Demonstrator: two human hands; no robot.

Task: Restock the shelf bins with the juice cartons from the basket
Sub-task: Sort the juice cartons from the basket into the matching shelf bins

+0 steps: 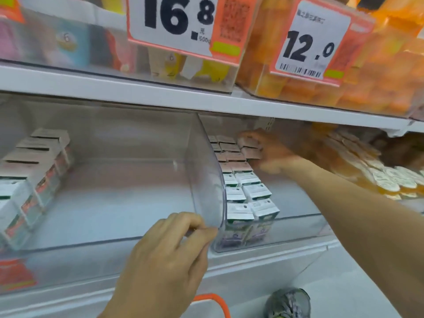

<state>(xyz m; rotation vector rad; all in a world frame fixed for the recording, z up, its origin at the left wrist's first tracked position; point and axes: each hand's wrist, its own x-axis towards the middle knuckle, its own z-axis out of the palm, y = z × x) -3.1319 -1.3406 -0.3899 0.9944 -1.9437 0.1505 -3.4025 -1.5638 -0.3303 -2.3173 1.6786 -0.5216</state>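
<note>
Two clear plastic shelf bins stand side by side on the lower shelf. The left bin [119, 244] has a row of red-sided juice cartons [34, 171] along its left wall. The right bin [298, 228] holds two rows of green-and-purple cartons [243, 191]. My left hand [165, 258] grips the curved front corner of the wall between the bins. My right hand [268, 152] reaches deep into the right bin and holds two small cartons [249, 148] at the back of a third row. The picture is blurred there.
The upper shelf [160, 95] carries clear bins of yellow and orange goods with price tags 16.8 [174, 24] and 12.0 [309, 44]. Orange cups with white lids [371, 171] fill the bin at right. An orange basket handle [215, 301] and a grey shoe [289, 304] show below.
</note>
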